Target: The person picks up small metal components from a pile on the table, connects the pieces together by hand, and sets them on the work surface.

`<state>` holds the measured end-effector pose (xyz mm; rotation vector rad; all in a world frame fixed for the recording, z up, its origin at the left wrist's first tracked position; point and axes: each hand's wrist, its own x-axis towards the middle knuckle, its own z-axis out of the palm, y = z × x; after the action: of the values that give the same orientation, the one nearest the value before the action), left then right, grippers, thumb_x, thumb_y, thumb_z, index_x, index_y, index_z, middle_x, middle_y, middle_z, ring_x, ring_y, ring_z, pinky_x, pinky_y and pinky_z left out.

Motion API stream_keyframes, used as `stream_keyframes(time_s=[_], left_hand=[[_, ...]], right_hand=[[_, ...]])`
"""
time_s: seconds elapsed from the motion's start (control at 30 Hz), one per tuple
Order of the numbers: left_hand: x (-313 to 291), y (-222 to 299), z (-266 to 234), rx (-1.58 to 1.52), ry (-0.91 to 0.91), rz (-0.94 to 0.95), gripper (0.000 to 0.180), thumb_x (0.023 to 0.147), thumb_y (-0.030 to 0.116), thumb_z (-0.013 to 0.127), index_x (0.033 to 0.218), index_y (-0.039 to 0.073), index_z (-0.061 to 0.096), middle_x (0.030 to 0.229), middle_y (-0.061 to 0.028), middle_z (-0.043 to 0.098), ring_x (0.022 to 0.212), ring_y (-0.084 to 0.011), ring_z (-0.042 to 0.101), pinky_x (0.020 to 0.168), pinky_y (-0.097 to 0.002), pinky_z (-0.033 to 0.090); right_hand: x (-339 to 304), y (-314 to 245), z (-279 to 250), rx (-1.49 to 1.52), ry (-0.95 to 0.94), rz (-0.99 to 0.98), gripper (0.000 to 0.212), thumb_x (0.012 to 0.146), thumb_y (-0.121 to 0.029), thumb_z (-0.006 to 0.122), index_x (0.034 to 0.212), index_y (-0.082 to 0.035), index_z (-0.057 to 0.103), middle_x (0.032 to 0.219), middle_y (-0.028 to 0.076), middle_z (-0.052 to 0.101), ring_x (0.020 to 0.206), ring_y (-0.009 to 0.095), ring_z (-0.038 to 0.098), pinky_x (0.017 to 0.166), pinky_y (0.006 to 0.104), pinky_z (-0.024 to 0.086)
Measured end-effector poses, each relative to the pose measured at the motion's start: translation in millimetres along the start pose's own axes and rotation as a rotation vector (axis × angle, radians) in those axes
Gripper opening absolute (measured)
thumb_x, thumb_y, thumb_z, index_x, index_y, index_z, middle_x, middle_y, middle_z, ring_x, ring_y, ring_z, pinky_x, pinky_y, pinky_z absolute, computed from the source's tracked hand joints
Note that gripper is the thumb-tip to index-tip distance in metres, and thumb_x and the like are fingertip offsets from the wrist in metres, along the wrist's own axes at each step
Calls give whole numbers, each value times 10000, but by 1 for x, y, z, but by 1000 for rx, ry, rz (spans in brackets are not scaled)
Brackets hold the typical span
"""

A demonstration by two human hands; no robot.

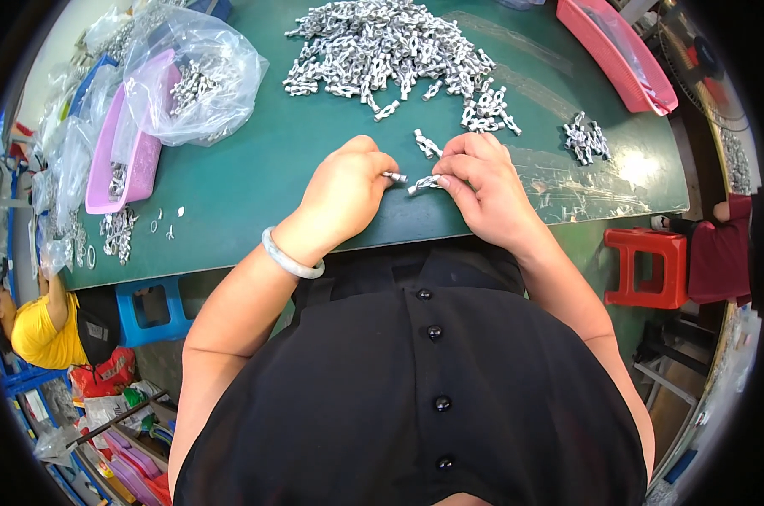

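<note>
My left hand (341,187) is closed, with a small silver metal fitting (396,177) pinched between thumb and forefinger. Close beside it, my right hand (489,184) grips one end of a twisted silver metal link (421,185) in its fingertips. A narrow gap separates the two pieces, both held over the near edge of the green table (314,126). Another metal link (427,144) lies just beyond my fingers. Farther back spreads a large heap of similar links (382,51), its near edge reaching toward my right hand.
A smaller pile of links (586,142) lies to the right, below a pink basket (618,57). At left stand a purple basket (99,173) and a see-through plastic bag of metal parts (234,72). A person in yellow (46,329) is at far left; a red stool (647,268) stands right.
</note>
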<state>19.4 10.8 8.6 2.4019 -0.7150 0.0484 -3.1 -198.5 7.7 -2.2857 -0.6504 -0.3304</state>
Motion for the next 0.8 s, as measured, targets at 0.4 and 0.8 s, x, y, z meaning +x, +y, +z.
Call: stream_keyframes(time_s=[0.4,0.8], left_hand=[[-8,19,1,-1314,-264,-562,154,933,134,547,1029,16,570,915,-97,648,819,-172,654,723,-271,543],[-7,22,0,-1200,-308,-498,223,918,84,553,1104,-28,604,956,-110,666,852,-177,656,756,-277,541]], right_hand=[[1,0,-2,166,50,-101,120,749,-25,660,864,-58,660,926,63,561,885,256,505,779,339,420],[8,-3,-14,-38,-14,-244,153,709,-43,679,857,-74,653,909,46,555,881,246,503,790,358,407]])
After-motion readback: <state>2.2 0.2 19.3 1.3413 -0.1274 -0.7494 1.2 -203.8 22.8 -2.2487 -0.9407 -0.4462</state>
